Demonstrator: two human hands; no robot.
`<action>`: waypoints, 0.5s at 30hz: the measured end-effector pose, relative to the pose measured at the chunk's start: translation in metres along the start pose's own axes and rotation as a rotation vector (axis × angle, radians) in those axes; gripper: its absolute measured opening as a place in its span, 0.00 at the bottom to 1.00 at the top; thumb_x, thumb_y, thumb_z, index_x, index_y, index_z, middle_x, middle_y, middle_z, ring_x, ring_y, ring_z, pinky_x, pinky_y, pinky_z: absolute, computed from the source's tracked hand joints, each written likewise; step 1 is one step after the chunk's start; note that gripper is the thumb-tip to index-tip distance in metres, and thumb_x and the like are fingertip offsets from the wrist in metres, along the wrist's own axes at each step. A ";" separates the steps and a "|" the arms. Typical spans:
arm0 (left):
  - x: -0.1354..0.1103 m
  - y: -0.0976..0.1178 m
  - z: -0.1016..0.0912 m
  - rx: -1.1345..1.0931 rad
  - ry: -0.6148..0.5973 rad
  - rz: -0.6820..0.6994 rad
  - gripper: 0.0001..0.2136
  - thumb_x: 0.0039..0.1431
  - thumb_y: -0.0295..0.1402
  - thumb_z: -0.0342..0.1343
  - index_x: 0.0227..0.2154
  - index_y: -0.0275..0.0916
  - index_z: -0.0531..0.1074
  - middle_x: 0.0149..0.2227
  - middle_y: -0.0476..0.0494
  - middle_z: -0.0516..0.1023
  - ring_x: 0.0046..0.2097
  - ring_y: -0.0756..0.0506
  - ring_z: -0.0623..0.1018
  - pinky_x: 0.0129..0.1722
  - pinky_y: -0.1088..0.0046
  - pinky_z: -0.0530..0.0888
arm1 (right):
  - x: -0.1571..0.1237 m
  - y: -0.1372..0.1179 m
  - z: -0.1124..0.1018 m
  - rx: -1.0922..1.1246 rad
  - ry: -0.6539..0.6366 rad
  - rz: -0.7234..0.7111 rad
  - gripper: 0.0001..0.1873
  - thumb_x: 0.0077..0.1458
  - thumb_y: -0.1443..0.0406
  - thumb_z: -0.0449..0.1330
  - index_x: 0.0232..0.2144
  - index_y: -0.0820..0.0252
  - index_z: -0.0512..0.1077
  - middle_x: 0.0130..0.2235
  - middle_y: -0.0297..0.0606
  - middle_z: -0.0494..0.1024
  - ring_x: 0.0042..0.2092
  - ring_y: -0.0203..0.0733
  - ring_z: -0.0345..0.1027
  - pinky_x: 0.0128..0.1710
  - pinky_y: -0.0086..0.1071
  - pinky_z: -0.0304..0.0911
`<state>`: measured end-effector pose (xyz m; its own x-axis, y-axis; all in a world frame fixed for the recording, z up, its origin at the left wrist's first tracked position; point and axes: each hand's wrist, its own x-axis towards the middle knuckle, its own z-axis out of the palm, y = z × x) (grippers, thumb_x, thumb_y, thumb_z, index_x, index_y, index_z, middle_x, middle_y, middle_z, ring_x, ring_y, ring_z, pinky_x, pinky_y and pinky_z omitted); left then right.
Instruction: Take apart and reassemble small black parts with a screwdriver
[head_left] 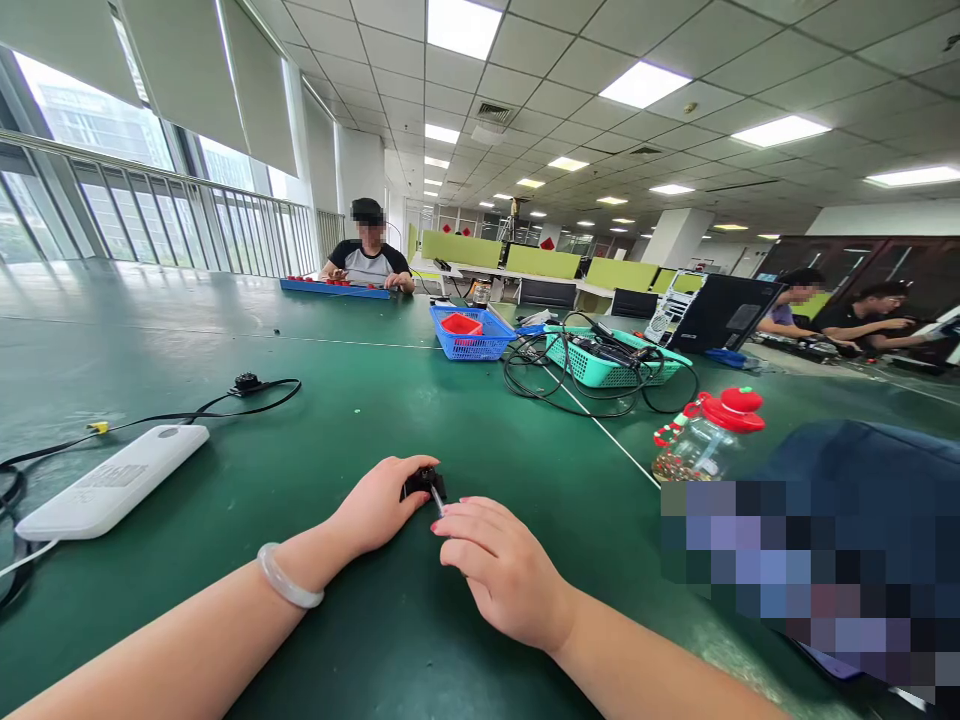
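My left hand (pixel 382 505), a pale bangle on its wrist, is closed around a small black part (pixel 429 482) low over the green table. Thumb and fingers pinch the part from its left side and cover much of it, so its exact kind does not show. From the lower right, my right hand (pixel 499 560) grips a slim screwdriver (pixel 437 500) between thumb and fingertips. Its thin silver shaft slants up to the black part, and the tip appears to touch it. The handle is hidden by my fingers.
A white power bank (pixel 112 480) and black cables lie left. Ahead stand a blue basket (pixel 476 345) and a teal basket (pixel 600 368) with tangled cables. A red-lidded jar (pixel 701 440) and a dark blue cloth item (pixel 862 465) are right. A person (pixel 369 255) sits across the table.
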<state>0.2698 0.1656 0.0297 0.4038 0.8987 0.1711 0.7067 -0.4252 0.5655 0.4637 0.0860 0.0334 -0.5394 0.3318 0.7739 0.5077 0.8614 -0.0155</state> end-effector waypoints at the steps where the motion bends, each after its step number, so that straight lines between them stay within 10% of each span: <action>1: 0.000 0.000 0.000 0.005 0.002 0.001 0.20 0.56 0.32 0.53 0.53 0.48 0.69 0.44 0.45 0.78 0.48 0.41 0.75 0.52 0.60 0.71 | 0.000 0.000 0.000 0.002 -0.001 -0.002 0.14 0.58 0.77 0.49 0.34 0.57 0.70 0.40 0.37 0.80 0.47 0.39 0.72 0.52 0.39 0.69; 15: -0.001 -0.003 0.000 0.017 -0.008 0.007 0.23 0.57 0.35 0.52 0.57 0.44 0.65 0.47 0.42 0.77 0.49 0.41 0.75 0.53 0.59 0.70 | 0.001 0.004 0.001 0.006 0.106 0.096 0.15 0.57 0.78 0.50 0.37 0.56 0.70 0.42 0.37 0.79 0.48 0.38 0.72 0.52 0.39 0.68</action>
<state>0.2675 0.1660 0.0285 0.4130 0.8950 0.1686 0.7140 -0.4331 0.5502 0.4645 0.0900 0.0332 -0.4145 0.3708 0.8311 0.5492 0.8301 -0.0964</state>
